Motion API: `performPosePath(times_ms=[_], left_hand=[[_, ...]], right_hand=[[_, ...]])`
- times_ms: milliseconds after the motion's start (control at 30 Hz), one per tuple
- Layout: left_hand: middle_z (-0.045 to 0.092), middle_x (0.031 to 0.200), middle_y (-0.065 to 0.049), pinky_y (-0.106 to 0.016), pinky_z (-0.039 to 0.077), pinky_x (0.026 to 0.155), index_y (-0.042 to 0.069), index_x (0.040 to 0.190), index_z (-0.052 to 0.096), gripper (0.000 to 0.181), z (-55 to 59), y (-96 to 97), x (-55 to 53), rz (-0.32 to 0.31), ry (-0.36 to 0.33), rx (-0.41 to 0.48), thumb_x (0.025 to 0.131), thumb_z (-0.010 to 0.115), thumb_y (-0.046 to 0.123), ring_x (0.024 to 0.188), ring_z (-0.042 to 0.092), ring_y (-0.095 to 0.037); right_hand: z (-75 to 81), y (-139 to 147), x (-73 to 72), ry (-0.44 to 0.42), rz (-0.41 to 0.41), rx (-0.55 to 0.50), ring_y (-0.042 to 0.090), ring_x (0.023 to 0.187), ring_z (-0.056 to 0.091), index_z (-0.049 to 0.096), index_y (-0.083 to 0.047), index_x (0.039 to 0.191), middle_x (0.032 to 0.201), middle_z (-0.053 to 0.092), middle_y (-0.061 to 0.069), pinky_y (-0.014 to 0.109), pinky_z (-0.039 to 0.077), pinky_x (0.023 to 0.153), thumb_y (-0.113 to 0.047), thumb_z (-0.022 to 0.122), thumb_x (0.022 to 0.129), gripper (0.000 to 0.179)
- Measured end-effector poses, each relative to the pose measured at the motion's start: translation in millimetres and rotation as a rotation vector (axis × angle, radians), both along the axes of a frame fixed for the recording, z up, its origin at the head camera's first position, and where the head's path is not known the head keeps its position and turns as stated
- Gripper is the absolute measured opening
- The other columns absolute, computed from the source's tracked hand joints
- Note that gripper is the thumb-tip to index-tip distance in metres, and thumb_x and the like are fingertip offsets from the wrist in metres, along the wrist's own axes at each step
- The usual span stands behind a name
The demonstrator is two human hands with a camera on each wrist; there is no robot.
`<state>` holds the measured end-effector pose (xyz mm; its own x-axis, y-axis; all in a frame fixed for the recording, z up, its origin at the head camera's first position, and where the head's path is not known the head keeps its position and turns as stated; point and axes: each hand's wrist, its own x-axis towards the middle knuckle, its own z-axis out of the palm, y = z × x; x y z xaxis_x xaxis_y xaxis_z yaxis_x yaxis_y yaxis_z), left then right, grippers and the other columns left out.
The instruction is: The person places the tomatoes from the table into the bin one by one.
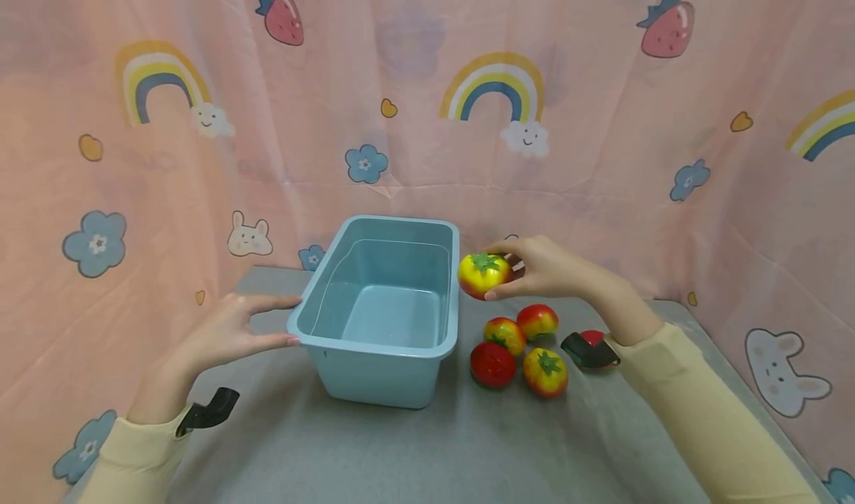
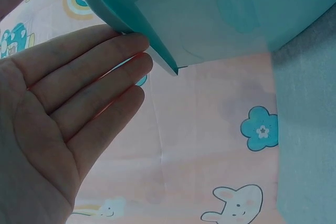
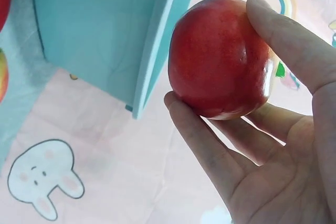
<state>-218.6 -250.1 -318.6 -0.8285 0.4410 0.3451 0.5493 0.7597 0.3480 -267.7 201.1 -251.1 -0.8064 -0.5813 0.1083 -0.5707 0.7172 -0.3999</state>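
A right hand (image 1: 542,266) holds a red and yellow fruit (image 1: 482,272) up beside a blue tub (image 1: 377,379).
The right hand pinches the fruit between its thumb and fingers, up off the grey tabletop (image 1: 467,456). The tub's right rim lies between the fruit and the tub's inside. The left hand (image 1: 220,335) is spread, with straight fingers and thumb touching the rim near the front left corner. Five more fruits (image 1: 545,372) are to the right of the tub: four sit in a bunch, and a red one (image 1: 593,337) is partly hidden by a black thing (image 1: 589,352) at the right wrist. Another black thing (image 1: 210,412) is at the left wrist. Behind hangs a pink cloth (image 1: 588,133) with rainbows, strawberries, bunnies and flowers.
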Motion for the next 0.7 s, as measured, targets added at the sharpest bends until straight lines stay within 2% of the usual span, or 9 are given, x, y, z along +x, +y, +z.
performPosePath(times_ms=[100, 233, 333, 700], left_hand=[[0.068, 0.117, 0.002, -0.021, 0.043, 0.063, 0.019, 0.123, 0.066, 0.054, -0.3, -0.1, -0.4, -0.001, 0.001, -0.001, 0.078, 0.074, 0.049, 0.089, 0.063, -0.008], [0.068, 0.117, 0.004, -0.029, 0.051, 0.074, 0.019, 0.123, 0.066, 0.054, -1.9, -1.0, -0.9, -0.006, -0.001, 0.008, 0.078, 0.073, 0.049, 0.103, 0.065, -0.014], [0.068, 0.117, 0.005, -0.035, 0.053, 0.081, 0.020, 0.123, 0.065, 0.054, -3.0, -1.6, -1.3, -0.007, 0.000, 0.016, 0.078, 0.073, 0.049, 0.109, 0.064, -0.016], [0.068, 0.117, 0.005, -0.037, 0.053, 0.082, 0.018, 0.123, 0.066, 0.054, -2.9, -0.4, -0.4, -0.006, 0.007, 0.018, 0.078, 0.074, 0.047, 0.109, 0.064, -0.018]], right_hand=[[2.6, -4.7, -2.4, 0.008, 0.012, 0.004, 0.024, 0.100, 0.063, 0.058, -0.010, 0.127, 0.112, 0.065, 0.005, 0.032, 0.058, 0.077, -0.040, 0.079, 0.075, 0.063], [7.4, -12.3, -4.1, 0.010, 0.026, 0.016, 0.021, 0.099, 0.063, 0.060, -0.013, 0.126, 0.112, 0.066, 0.002, 0.030, 0.057, 0.078, -0.043, 0.078, 0.075, 0.062], [10.9, -19.2, -5.3, -0.003, 0.031, 0.021, 0.019, 0.099, 0.062, 0.060, -0.015, 0.125, 0.113, 0.065, 0.001, 0.031, 0.057, 0.080, -0.045, 0.078, 0.075, 0.062], [19.5, -45.5, -13.0, 0.004, 0.060, 0.061, 0.021, 0.100, 0.063, 0.059, -0.011, 0.126, 0.115, 0.065, 0.004, 0.031, 0.056, 0.083, -0.047, 0.078, 0.074, 0.066]])
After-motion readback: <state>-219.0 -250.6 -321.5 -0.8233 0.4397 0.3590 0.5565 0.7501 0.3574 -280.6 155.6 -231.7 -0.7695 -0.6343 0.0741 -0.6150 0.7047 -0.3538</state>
